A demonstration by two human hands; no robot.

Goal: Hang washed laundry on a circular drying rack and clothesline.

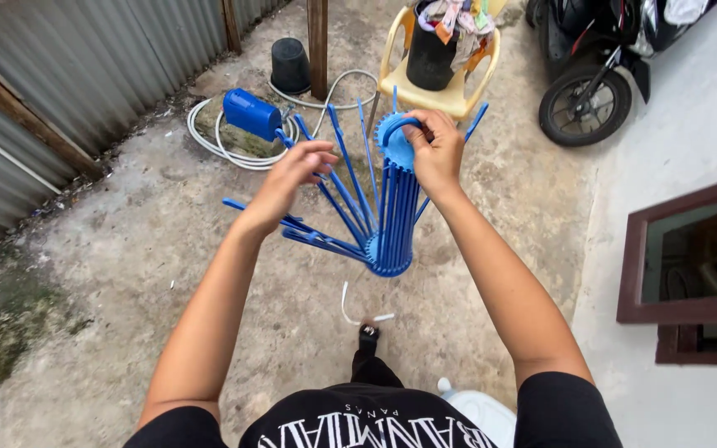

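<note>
Your right hand [436, 153] hides the blue folding rack's [392, 224] hook, gripping it; your left hand [292, 178] pinches one splayed arm.

A rough grey concrete floor [168, 249] carries a coiled white hose [226, 149] with a blue box-shaped pump [251, 114] on it at far left, an upturned black bucket [290, 65] just beyond, a yellow plastic chair [446, 87] far centre, a black motorbike [599, 75] far right
</note>
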